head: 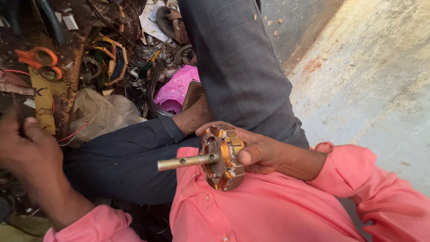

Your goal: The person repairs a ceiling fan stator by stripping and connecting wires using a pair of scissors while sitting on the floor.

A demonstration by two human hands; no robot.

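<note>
The right hand (262,152) grips a round copper-wound motor core with a brass-coloured shaft (221,157) against the pink shirt. The left hand (29,150), partly cut off by the frame edge, reaches into dark clutter; what it grasps cannot be made out. Orange-handled scissors (41,62) lie beyond.

A cluttered repair workshop was indicated: orange-handled scissors (40,60), loose wires (71,132), wound coils (112,60) and scrap parts were found heaped on a grimy work surface beside a bare concrete floor (371,80).
</note>
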